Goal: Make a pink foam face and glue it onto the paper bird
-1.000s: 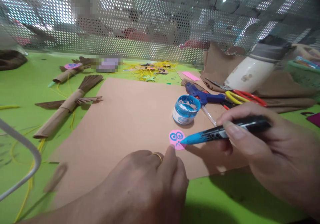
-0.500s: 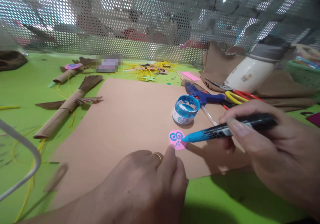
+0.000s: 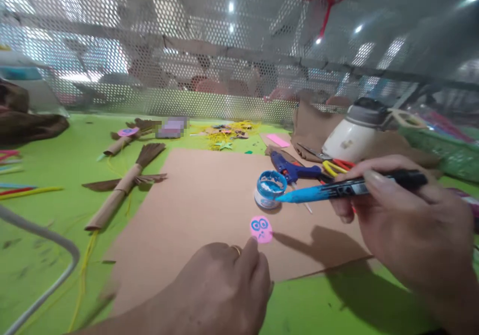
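My right hand [image 3: 404, 225] is closed round a black-bodied marker [image 3: 348, 187] with a long blue front end. Its tip is raised off the paper, in front of the jar's lower right side. A small pink paper circle [image 3: 263, 234] has two blue ringed eyes and small blue marks below them. Curled, with its fingers together, my left hand [image 3: 228, 280] holds the circle's lower edge down on the brown paper sheet [image 3: 202, 200]. Just behind the circle stands an open jar of blue paint [image 3: 270, 190]; blue smears its inside walls.
Behind the jar lie a blue glue gun [image 3: 295, 167] and scissors with yellow and red handles [image 3: 333, 167]. A white bottle [image 3: 344, 138] stands beyond. Two rolled brown paper figures, the nearer one [image 3: 119, 192] tied with yellow string, lie left. A white cable [image 3: 71, 245] curves in front.
The marker tip has lifted from the pink circle and moved up towards the jar. My left hand stays at the circle. The camera view has tilted upwards.
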`<state>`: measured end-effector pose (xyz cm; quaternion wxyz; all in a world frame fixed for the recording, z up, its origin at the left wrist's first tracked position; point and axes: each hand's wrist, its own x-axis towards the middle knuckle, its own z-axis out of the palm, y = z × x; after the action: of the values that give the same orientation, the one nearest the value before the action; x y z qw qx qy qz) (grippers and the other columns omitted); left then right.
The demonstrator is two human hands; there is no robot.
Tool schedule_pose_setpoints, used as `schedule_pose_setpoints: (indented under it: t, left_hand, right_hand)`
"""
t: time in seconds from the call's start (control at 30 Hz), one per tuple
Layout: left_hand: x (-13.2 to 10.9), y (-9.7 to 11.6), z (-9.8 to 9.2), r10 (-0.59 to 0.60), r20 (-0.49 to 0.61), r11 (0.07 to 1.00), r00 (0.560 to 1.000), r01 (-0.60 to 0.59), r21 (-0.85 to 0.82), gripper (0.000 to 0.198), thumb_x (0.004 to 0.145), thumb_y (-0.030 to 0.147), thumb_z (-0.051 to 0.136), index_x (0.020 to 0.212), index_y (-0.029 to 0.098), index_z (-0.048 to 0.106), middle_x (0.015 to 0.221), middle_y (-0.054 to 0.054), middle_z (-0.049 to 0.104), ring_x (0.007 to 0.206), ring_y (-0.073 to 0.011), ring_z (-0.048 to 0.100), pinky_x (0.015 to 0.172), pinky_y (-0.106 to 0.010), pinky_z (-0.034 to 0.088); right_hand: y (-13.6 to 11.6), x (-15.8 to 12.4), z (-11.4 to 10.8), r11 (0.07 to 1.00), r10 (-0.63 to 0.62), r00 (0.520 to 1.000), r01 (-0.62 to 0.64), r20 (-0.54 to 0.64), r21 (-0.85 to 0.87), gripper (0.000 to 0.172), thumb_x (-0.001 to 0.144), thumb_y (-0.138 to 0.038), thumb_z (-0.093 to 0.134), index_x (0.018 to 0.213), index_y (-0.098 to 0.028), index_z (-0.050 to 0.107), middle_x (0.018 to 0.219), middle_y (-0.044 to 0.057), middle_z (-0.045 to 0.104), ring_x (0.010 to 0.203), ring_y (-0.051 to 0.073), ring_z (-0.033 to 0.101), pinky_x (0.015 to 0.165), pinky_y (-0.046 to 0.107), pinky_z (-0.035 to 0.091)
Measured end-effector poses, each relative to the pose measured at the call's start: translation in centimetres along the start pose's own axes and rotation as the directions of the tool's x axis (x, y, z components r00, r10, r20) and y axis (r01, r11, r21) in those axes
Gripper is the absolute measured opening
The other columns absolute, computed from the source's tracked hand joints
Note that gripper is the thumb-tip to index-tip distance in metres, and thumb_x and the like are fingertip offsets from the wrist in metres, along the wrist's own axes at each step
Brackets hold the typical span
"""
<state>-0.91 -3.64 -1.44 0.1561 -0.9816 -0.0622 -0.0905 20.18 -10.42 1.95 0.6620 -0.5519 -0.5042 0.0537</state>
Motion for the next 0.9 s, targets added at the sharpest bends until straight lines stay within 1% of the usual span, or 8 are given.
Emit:
schedule_pose_setpoints:
  t: [0.07,0.13,0.27,0.4,0.57,0.63,0.7,0.9]
  left_hand:
    - [0.1,0.1,-0.4,0.037,0.053,0.999,0.998,-0.036,-0.011,0.010,0.082,0.013,0.049,0.076,0.019,0.054,0.072,-0.001,0.053,0.057,-0.0169,0.045,0.047,-0.032,0.041]
    - [0.1,0.2,-0.7,0.058,0.084,0.998,0.995,-0.056,-0.027,0.010,0.082,0.012,0.049,0.076,0.019,0.053,0.072,0.000,0.052,0.058,-0.0167,0.045,0.047,-0.031,0.042]
    - [0.3,-0.1,-0.8,0.058,0.096,0.998,0.994,-0.055,-0.031,0.012,0.082,0.013,0.046,0.074,0.019,0.052,0.070,0.000,0.051,0.057,-0.0171,0.046,0.045,-0.030,0.042]
    - [0.3,-0.7,-0.2,0.149,0.054,0.987,0.987,-0.146,-0.065,0.015,0.083,0.012,0.042,0.073,0.018,0.051,0.067,-0.002,0.051,0.053,-0.0170,0.046,0.040,-0.029,0.038]
    - [0.3,-0.9,-0.3,0.169,0.053,0.984,0.984,-0.166,-0.066,0.010,0.078,0.009,0.045,0.076,0.016,0.052,0.069,-0.003,0.053,0.056,-0.0180,0.050,0.042,-0.029,0.042]
    - [0.4,-0.6,-0.7,0.154,0.063,0.988,0.986,-0.151,-0.041,0.011,0.080,0.010,0.045,0.075,0.016,0.053,0.069,-0.003,0.054,0.059,-0.0181,0.052,0.045,-0.029,0.044]
    - [0.4,-0.2,-0.9,0.079,0.096,0.997,0.992,-0.081,0.018,0.010,0.080,0.009,0.047,0.076,0.016,0.053,0.071,-0.004,0.055,0.061,-0.0182,0.053,0.050,-0.030,0.045]
    - [0.4,0.2,-0.7,0.046,0.064,0.998,0.997,-0.049,0.034,0.010,0.081,0.010,0.049,0.074,0.016,0.053,0.069,-0.003,0.054,0.058,-0.0166,0.049,0.049,-0.029,0.042]
  right_hand:
    - [-0.3,1.3,-0.1,0.999,-0.020,1.000,0.020,-0.015,0.025,0.006,0.081,-0.025,0.055,0.077,-0.022,0.059,0.057,-0.002,0.059,0.048,0.015,0.055,0.043,0.029,0.044]
    - [-0.4,2.7,0.2,0.999,-0.028,1.000,0.028,0.000,-0.047,0.009,0.082,-0.027,0.055,0.075,-0.022,0.057,0.054,-0.003,0.057,0.047,0.013,0.054,0.043,0.026,0.044]
    - [0.1,4.7,1.5,0.982,0.060,0.991,-0.037,0.118,-0.185,0.015,0.082,-0.030,0.055,0.072,-0.019,0.054,0.047,-0.005,0.056,0.041,0.009,0.050,0.042,0.021,0.042]
    - [1.7,5.0,3.2,0.963,0.147,0.955,-0.079,0.256,-0.258,0.018,0.081,-0.032,0.055,0.071,-0.017,0.054,0.046,-0.005,0.055,0.039,0.008,0.048,0.042,0.021,0.040]
    - [3.1,4.0,3.8,0.957,0.209,0.907,-0.113,0.364,-0.268,0.020,0.081,-0.034,0.055,0.072,-0.017,0.055,0.048,-0.004,0.056,0.044,0.010,0.052,0.046,0.023,0.043]
    - [3.0,3.8,3.5,0.958,0.211,0.913,-0.123,0.350,-0.258,0.020,0.081,-0.035,0.055,0.073,-0.017,0.055,0.049,-0.004,0.056,0.044,0.009,0.051,0.046,0.022,0.043]
    - [2.5,3.9,3.0,0.961,0.202,0.930,-0.127,0.308,-0.247,0.019,0.082,-0.035,0.054,0.074,-0.017,0.055,0.050,-0.004,0.056,0.044,0.008,0.049,0.046,0.021,0.042]
    - [0.7,4.0,1.2,0.978,0.100,0.989,-0.078,0.107,-0.194,0.016,0.081,-0.031,0.057,0.072,-0.018,0.056,0.049,-0.004,0.054,0.045,0.009,0.049,0.044,0.021,0.042]
